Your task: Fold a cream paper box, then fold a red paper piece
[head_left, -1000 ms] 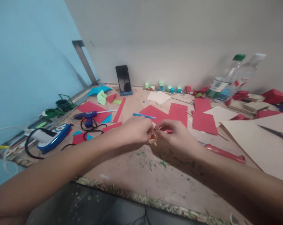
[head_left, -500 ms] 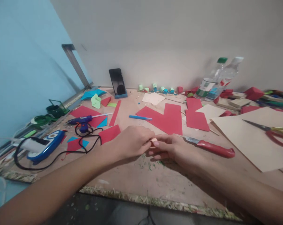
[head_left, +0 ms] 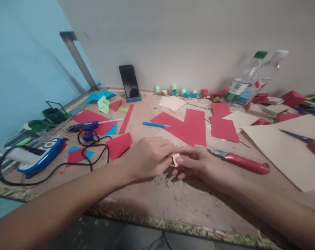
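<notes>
Beyond the pinched cream paper (head_left: 175, 159) — bottle labels (head_left: 237, 89) blur illegibly.

Beige piece (head_left: 175, 160) matt paper; knife handle (head_left: 247, 163) glossy plastic, blade (head_left: 218, 152) metal

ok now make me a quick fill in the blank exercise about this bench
1. Left hand and right hand hold a small pale piece; the knife lies nearer the ____ one.
2. The knife has a ____ handle.
3. The phone leans upright in a ____ stand.
4. One bottle has a white label and a ____ cap.

Missing words: right; red; blue; green
</notes>
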The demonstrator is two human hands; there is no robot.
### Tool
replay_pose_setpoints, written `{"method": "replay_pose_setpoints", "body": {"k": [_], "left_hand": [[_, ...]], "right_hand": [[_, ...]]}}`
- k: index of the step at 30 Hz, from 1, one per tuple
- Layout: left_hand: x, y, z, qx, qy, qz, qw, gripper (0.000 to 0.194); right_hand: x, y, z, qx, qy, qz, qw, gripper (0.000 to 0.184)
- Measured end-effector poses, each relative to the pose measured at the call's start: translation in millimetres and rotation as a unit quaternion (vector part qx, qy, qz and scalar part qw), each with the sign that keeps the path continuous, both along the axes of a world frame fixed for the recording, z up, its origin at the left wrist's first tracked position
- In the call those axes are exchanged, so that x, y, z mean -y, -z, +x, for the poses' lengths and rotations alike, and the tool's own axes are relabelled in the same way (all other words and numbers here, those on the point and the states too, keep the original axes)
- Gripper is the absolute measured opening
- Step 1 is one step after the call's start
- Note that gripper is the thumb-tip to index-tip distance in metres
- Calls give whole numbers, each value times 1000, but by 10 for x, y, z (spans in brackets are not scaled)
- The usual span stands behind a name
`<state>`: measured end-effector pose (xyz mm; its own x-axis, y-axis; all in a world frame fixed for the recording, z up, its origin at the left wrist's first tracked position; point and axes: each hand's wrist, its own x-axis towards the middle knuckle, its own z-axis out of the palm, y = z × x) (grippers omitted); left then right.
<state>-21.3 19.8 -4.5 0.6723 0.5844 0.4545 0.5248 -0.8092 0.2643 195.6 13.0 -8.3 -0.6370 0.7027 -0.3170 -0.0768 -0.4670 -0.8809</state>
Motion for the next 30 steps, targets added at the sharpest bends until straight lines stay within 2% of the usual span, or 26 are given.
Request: {"method": "replay_pose_setpoints", "body": {"k": [6, 8, 12, 14, 18, 20, 23, 26, 28, 30], "left_hand": [[16, 23, -26, 49, 27, -70, 996, 11], [37, 37, -39, 58, 36, -63, 996, 13], [70, 60, -41, 45, 40, -5, 998, 15], [83, 46, -24, 49, 15, -19, 999, 16], [98, -59, 4, 88, -15, -116, 989, 24], [100, -116, -5, 122, -29, -130, 984, 24], [105, -137, -38, 171, -38, -51, 983, 13], [116, -78, -57, 137, 2, 27, 990, 8], [125, -31, -50, 91, 22, 17, 996, 14], [128, -4, -35, 63, 29, -24, 997, 19]], "right_hand": [[-13, 1, 6, 4, -25, 11, 1000, 32], [-21, 10, 19, 3, -37, 13, 999, 31], [-39, 37, 60, -10, -53, 10, 999, 32], [-50, 50, 76, -17, -37, -11, 999, 33], [-90, 65, 97, -42, 16, -50, 998, 30], [-117, 75, 117, -62, 33, -56, 996, 30], [-152, 102, 160, -82, 50, -59, 994, 35], [-168, 138, 198, -81, 51, -51, 994, 40], [-172, 156, 208, -74, 48, -44, 995, 42], [-174, 161, 207, -71, 51, -39, 995, 40]]}}
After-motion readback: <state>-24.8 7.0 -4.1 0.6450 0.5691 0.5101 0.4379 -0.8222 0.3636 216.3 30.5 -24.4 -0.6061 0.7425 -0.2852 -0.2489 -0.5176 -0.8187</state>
